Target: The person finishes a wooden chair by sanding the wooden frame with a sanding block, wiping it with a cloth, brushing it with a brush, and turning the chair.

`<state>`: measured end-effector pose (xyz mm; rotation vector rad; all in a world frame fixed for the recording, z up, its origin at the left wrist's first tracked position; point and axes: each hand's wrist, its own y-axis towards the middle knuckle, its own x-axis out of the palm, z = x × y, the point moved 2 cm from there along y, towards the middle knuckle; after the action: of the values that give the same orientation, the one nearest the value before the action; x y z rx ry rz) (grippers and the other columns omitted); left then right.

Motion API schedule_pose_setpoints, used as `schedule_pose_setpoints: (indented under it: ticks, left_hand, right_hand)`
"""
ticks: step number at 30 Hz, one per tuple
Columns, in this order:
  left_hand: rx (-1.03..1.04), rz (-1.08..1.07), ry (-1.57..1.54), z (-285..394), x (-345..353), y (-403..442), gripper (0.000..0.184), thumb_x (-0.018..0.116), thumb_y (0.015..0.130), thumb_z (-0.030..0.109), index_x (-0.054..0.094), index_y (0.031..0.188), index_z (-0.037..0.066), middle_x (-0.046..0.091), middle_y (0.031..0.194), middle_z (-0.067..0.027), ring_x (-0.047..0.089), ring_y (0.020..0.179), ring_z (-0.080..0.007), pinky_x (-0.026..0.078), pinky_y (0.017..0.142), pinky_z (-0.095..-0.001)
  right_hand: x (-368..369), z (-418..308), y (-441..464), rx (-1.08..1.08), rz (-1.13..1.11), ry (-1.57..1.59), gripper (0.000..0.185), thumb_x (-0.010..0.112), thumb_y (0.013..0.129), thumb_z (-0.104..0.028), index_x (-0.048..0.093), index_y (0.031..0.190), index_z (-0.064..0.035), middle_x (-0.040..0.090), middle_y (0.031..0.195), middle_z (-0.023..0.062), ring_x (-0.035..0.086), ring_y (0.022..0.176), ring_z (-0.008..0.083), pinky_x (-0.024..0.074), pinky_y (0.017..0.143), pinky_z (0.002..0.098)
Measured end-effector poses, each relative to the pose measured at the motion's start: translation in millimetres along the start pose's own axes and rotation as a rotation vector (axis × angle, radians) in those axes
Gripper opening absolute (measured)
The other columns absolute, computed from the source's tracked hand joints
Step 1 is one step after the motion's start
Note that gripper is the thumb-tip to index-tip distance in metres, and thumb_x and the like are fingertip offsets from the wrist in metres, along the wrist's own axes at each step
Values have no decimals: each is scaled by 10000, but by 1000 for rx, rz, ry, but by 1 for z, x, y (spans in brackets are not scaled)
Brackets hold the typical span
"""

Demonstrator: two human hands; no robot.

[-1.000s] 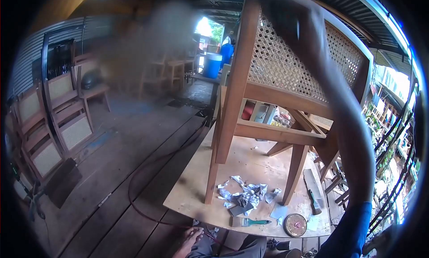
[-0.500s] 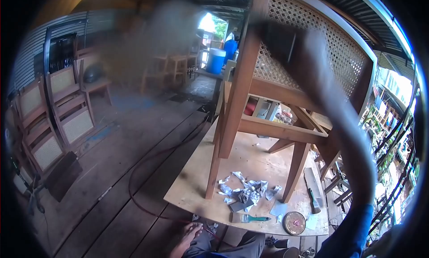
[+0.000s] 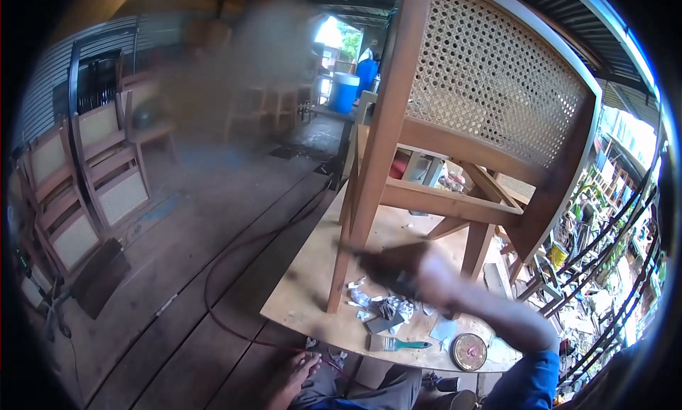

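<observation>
My right hand [image 3: 426,275], smeared by motion, is low over the table, in front of the chair's lower frame. Its fingers are curled round a dark object whose kind the blur hides; a thin part points left. The wooden chair [image 3: 383,126] has a woven cane back [image 3: 490,76] and stands on the plywood table [image 3: 305,289]. At the bottom, my left hand [image 3: 302,371] is by my leg, its fingers closed at a thin red hose [image 3: 241,339]. Below my right hand are crumpled rags [image 3: 362,300], a flat brush with a green handle [image 3: 408,345] and a round tin or lid [image 3: 469,352].
Chair frames with cane panels [image 3: 78,239] lean at the left. The hose curves over the plank floor [image 3: 177,282]. A blue drum [image 3: 344,94] stands at the back. Clutter and dark cables [image 3: 604,261] are at the right. A blurred smudge covers the upper left.
My right hand has swung down from the cane back to just above the tabletop, with the dark object in it. The left hand has stayed in place.
</observation>
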<state>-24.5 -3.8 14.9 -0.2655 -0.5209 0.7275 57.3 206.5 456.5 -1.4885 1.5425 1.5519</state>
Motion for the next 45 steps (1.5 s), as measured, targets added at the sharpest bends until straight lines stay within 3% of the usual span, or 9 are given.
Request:
schedule_pose_setpoints:
  ticks: [5, 9, 16, 18, 28, 33, 38, 42, 45]
  left_hand:
    - [13, 21, 5, 13, 12, -10, 158, 686, 941, 200, 684, 1020, 63, 688, 894, -10, 637, 757, -78, 496, 643, -199]
    - [100, -22, -45, 2, 26, 11, 169, 714, 917, 225, 687, 1036, 109, 645, 804, 40, 570, 652, -53, 449, 550, -194]
    - [33, -26, -50, 23, 20, -7, 148, 690, 932, 246, 685, 986, 108, 629, 773, 40, 541, 623, -59, 443, 552, -195]
    - [-63, 7, -58, 28, 12, -12, 149, 691, 930, 245, 686, 988, 108, 632, 779, 37, 546, 629, -60, 451, 558, -202]
    - [134, -41, -2, 50, 29, 7, 220, 693, 938, 265, 687, 1058, 81, 717, 953, -2, 604, 731, -68, 478, 612, -209]
    - [88, -50, -122, 20, 34, -3, 198, 702, 926, 227, 676, 1047, 73, 663, 840, 12, 605, 705, -80, 481, 601, -217]
    - [0, -37, 11, 38, 35, -26, 175, 695, 929, 250, 673, 1018, 101, 644, 815, 24, 563, 645, -71, 473, 589, -213]
    - [12, 5, 54, 37, 19, -21, 175, 669, 952, 196, 684, 1063, 62, 692, 905, -11, 645, 770, -82, 507, 669, -210]
    - [46, 6, 55, 36, 14, -16, 189, 663, 955, 192, 682, 1092, 64, 699, 936, -15, 651, 789, -81, 510, 676, -214]
  right_hand:
    - [-197, -50, 109, -425, 829, -848, 199, 627, 975, -205, 751, 915, -62, 708, 694, 51, 638, 553, 97, 512, 511, 273]
    - [-252, -76, 141, -421, 986, -136, 282, 634, 974, -198, 626, 788, 14, 614, 633, 46, 583, 525, 138, 454, 467, 296]
    - [-415, 38, -112, 383, 1430, -778, 297, 634, 949, -304, 729, 1153, -110, 710, 735, 33, 643, 609, 95, 515, 581, 266]
    - [-432, 37, -165, 887, 1421, -1167, 538, 605, 877, -601, 752, 833, -86, 676, 575, 1, 674, 549, 112, 556, 639, 346]
    - [-269, -59, 134, -524, 982, -733, 171, 649, 909, -178, 721, 950, -29, 696, 764, 152, 688, 645, 242, 542, 613, 377]
    - [-129, -33, 87, -351, 403, -230, 258, 637, 807, -54, 737, 1043, -76, 687, 690, 151, 702, 641, 220, 570, 622, 372]
    - [-186, -7, 88, -287, 1328, 349, 253, 572, 982, -231, 660, 916, -3, 636, 661, 62, 568, 530, 122, 478, 543, 265]
    - [-206, 38, 112, -449, 1262, 569, 294, 581, 923, -200, 623, 683, -34, 589, 581, 44, 510, 493, 105, 406, 517, 244]
    - [-127, 45, 71, 138, 1186, 618, 277, 621, 879, -246, 636, 712, -25, 597, 585, 55, 508, 442, 110, 395, 396, 268]
